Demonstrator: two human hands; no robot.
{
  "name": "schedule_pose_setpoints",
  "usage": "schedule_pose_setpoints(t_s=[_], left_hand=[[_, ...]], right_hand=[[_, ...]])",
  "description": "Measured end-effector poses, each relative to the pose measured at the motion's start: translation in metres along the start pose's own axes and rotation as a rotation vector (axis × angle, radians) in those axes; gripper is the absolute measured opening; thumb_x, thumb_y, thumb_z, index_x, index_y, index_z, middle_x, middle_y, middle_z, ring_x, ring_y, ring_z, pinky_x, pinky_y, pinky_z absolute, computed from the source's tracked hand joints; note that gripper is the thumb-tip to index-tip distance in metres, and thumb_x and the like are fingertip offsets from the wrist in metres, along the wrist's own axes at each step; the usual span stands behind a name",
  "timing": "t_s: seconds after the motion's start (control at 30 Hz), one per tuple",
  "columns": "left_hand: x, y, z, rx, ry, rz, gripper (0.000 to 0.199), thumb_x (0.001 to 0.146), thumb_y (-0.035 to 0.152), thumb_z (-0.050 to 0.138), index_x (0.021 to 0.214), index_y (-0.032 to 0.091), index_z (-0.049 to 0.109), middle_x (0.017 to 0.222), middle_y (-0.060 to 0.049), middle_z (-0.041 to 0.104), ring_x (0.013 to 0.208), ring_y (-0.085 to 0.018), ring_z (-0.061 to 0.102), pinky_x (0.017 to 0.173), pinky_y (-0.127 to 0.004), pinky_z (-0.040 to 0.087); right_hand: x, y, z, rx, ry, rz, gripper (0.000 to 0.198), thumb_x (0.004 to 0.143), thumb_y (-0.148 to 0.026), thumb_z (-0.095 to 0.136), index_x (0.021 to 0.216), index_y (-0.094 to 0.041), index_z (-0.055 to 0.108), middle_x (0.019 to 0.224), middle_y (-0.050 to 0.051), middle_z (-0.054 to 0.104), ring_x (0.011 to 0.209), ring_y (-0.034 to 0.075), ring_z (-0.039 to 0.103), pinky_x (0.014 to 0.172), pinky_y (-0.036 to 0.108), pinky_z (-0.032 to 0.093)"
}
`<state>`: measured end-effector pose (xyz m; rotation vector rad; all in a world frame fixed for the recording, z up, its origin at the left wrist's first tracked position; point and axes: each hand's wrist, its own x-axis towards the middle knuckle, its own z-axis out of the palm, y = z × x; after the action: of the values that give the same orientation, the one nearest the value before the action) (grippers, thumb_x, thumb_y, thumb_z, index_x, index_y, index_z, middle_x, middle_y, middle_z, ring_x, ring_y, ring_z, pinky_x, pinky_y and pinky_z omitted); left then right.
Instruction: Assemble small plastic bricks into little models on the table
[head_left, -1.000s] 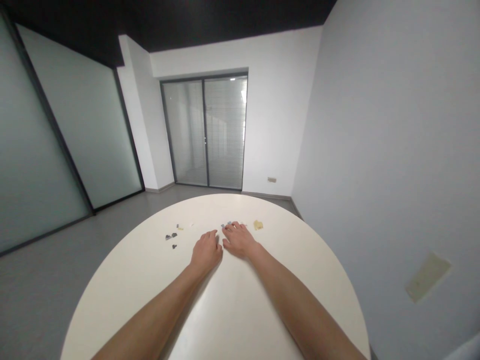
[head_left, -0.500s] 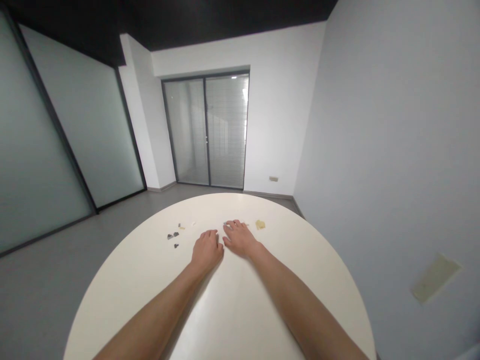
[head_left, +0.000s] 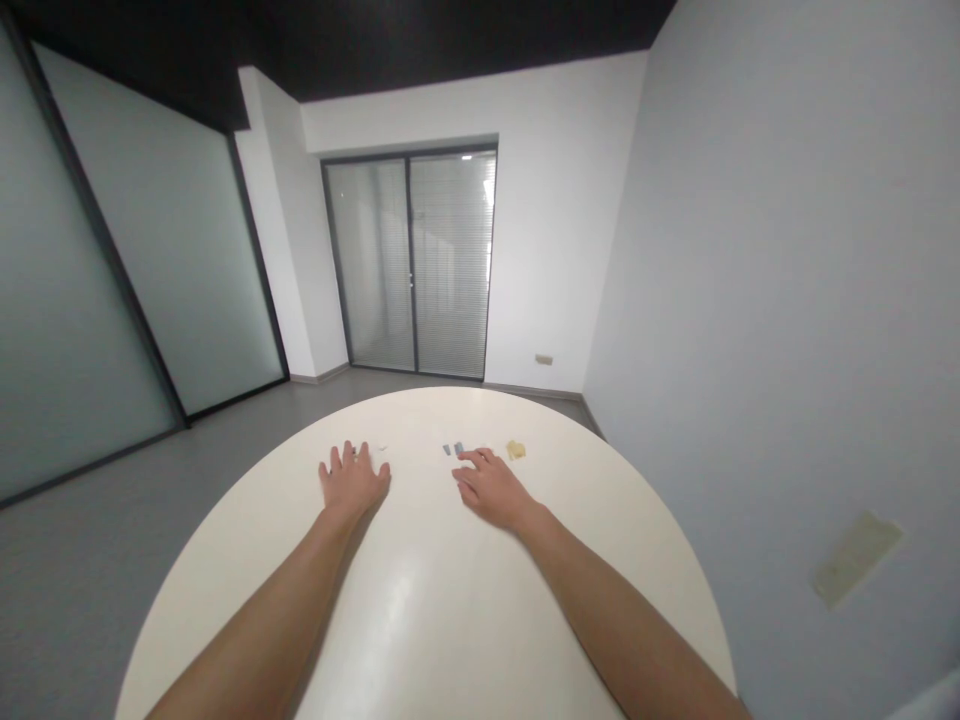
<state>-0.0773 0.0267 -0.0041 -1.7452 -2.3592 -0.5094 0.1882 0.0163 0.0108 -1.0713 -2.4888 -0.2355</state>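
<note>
Two bluish bits (head_left: pixel 459 449) sit at our right hand's (head_left: pixel 495 489) 10-to-11 o'clock; can't tell its grip. Our left hand's (head_left: pixel 352 487) splayed loose.

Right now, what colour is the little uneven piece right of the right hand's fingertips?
The little uneven piece is pale yellow, shown in the head view.

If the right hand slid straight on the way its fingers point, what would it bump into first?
Most likely the closer blue-grey piece, which lies just ahead of the right hand; whether a finger already touches it is hard to tell.
</note>
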Motion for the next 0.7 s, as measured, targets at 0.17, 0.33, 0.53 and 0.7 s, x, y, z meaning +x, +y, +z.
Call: schedule_pose_setpoints(t_s=[0.17, 0.33, 0.53, 0.7], left_hand=[[0.008, -0.007, 0.006, -0.026, -0.074, 0.024, 0.062, 0.088, 0.051, 0.035, 0.136, 0.015, 0.048, 0.150, -0.018, 0.037, 0.137, -0.038, 0.030, 0.108, -0.060, 0.023], [0.013, -0.008, 0.010, -0.056, -0.077, 0.071, 0.065, 0.086, 0.053, 0.036, 0.139, 0.016, 0.046, 0.149, -0.017, 0.039, 0.135, -0.037, 0.033, 0.106, -0.061, 0.025], [0.019, -0.002, 0.011, -0.080, -0.100, 0.181, 0.066, 0.087, 0.054, 0.037, 0.145, 0.021, 0.038, 0.146, -0.016, 0.043, 0.132, -0.036, 0.039, 0.105, -0.060, 0.028], [0.022, -0.004, 0.013, -0.084, -0.110, 0.307, 0.055, 0.090, 0.051, 0.035, 0.132, 0.019, 0.055, 0.144, -0.015, 0.046, 0.132, -0.031, 0.042, 0.107, -0.049, 0.031]], right_hand=[[-0.002, 0.001, 0.002, 0.012, 0.030, -0.014, 0.022, 0.093, -0.023, 0.050, 0.101, -0.020, 0.070, 0.124, 0.009, 0.059, 0.119, 0.024, 0.044, 0.102, 0.040, 0.036], [-0.001, 0.001, 0.006, 0.023, 0.052, -0.015, 0.021, 0.091, -0.020, 0.052, 0.100, -0.020, 0.071, 0.123, 0.009, 0.060, 0.117, 0.024, 0.045, 0.101, 0.041, 0.038], [-0.001, 0.002, 0.009, 0.038, 0.076, -0.009, 0.020, 0.091, -0.020, 0.054, 0.101, -0.020, 0.071, 0.123, 0.009, 0.060, 0.116, 0.024, 0.046, 0.101, 0.041, 0.038], [-0.002, 0.001, 0.010, 0.050, 0.090, -0.018, 0.020, 0.090, -0.019, 0.054, 0.100, -0.020, 0.071, 0.121, 0.009, 0.061, 0.114, 0.023, 0.046, 0.101, 0.041, 0.038]])
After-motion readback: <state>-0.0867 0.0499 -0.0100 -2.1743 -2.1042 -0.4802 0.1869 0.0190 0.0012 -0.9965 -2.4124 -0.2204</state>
